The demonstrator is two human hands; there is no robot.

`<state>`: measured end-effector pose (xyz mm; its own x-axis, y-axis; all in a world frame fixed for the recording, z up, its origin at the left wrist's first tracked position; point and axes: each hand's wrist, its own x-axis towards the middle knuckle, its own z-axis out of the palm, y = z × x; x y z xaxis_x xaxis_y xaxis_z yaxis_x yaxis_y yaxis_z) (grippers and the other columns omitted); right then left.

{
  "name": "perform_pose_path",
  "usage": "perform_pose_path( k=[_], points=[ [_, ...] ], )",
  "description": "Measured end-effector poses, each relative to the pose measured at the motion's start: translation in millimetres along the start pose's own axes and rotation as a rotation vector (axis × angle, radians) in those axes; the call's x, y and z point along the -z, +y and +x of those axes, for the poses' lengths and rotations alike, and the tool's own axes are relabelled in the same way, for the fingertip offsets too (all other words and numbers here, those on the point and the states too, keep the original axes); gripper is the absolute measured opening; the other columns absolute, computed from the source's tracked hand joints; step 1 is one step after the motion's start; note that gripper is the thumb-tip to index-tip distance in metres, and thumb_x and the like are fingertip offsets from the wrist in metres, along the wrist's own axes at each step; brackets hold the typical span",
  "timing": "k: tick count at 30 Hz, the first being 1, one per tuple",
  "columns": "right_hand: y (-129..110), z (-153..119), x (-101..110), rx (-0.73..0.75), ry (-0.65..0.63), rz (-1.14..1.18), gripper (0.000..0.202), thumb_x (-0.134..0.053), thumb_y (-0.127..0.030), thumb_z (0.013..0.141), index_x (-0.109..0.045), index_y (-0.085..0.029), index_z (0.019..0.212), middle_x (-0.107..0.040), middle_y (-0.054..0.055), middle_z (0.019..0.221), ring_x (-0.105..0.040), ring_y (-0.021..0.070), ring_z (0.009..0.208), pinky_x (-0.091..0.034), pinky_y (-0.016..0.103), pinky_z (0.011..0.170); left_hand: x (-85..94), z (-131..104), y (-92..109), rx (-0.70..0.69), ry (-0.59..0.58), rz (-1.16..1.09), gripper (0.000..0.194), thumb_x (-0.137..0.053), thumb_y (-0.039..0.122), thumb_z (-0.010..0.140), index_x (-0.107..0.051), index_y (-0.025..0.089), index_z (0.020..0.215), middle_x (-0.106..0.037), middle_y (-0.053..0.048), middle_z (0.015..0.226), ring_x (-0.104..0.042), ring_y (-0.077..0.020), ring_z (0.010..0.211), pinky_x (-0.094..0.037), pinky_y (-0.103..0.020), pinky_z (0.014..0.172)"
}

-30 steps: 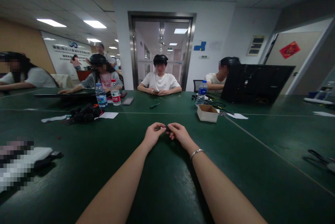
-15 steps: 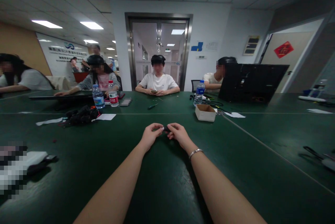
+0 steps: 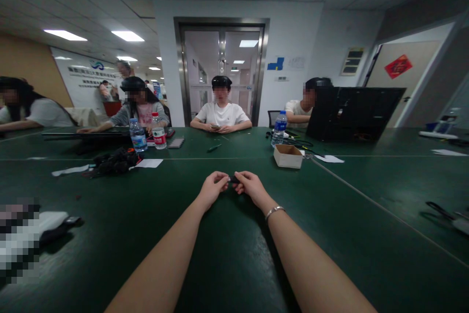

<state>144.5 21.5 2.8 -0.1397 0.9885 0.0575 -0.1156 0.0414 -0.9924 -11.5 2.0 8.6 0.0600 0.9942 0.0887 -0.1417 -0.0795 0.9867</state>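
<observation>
Between my two hands is a small dark object (image 3: 232, 179) with a lighter, shiny end on its left; it is too small for me to tell its kind. My left hand (image 3: 213, 188) pinches the light end with thumb and fingertips. On the other end, my right hand (image 3: 251, 187) is closed, its fingers curled round the dark part. Both hands are just above the green table (image 3: 234, 254), palms turned inward. A metal bracelet (image 3: 274, 211) circles my right wrist.
Ahead lie a small open box (image 3: 288, 157), a screwdriver (image 3: 214, 148) and water bottles (image 3: 138, 135). A bundle of black items (image 3: 115, 160) and paper (image 3: 148, 163) are at left. A large monitor (image 3: 353, 114) stands at right. Several people sit round the table, one person (image 3: 221, 113) opposite.
My hands stay nearly in place, both still pinching the small dark object. In the left background, a standing person has shifted slightly left.
</observation>
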Motion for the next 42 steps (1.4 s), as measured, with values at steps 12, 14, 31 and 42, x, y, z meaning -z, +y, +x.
perform_pose_path(
  k=[12,14,31,42],
  points=[
    [-3,-2,0,0.000,-0.001,0.007,0.023,-0.065,-0.035,0.077,-0.058,-0.014,0.080,-0.063,0.002,0.057,-0.057,0.0076,0.045,-0.046,0.015,0.041,-2.9,3,-1,0.053,-0.007,-0.047,0.023,-0.066,0.033,0.075,-0.059,0.013,0.083,-0.060,-0.005,0.082,-0.058,-0.0087,0.065,-0.050,-0.024,0.066],
    [-2,-2,0,0.002,0.001,0.000,0.023,-0.066,-0.035,0.076,-0.059,-0.013,0.080,-0.063,0.001,0.057,-0.057,0.0074,0.046,-0.046,0.015,0.041,-2.2,3,-1,0.030,-0.016,-0.005,0.020,-0.067,0.030,0.073,-0.061,0.012,0.080,-0.059,-0.003,0.077,-0.058,-0.0084,0.063,-0.049,-0.024,0.065],
    [-2,-3,0,0.010,0.001,0.005,0.023,-0.067,-0.034,0.075,-0.059,-0.013,0.082,-0.063,0.001,0.058,-0.057,0.0074,0.046,-0.047,0.016,0.042,-2.9,8,-3,0.100,0.007,-0.009,0.029,-0.064,0.041,0.075,-0.057,0.013,0.076,-0.057,-0.001,0.060,-0.057,-0.0090,0.050,-0.044,-0.019,0.048],
    [-4,-4,-1,0.004,0.003,0.001,0.022,-0.067,-0.032,0.075,-0.058,-0.013,0.081,-0.063,0.001,0.058,-0.057,0.0073,0.046,-0.046,0.015,0.041,1.0,7,-3,0.030,0.026,-0.134,0.023,-0.067,0.025,0.073,-0.060,0.015,0.093,-0.062,-0.006,0.085,-0.062,-0.0104,0.068,-0.050,-0.025,0.068]
  ],
)
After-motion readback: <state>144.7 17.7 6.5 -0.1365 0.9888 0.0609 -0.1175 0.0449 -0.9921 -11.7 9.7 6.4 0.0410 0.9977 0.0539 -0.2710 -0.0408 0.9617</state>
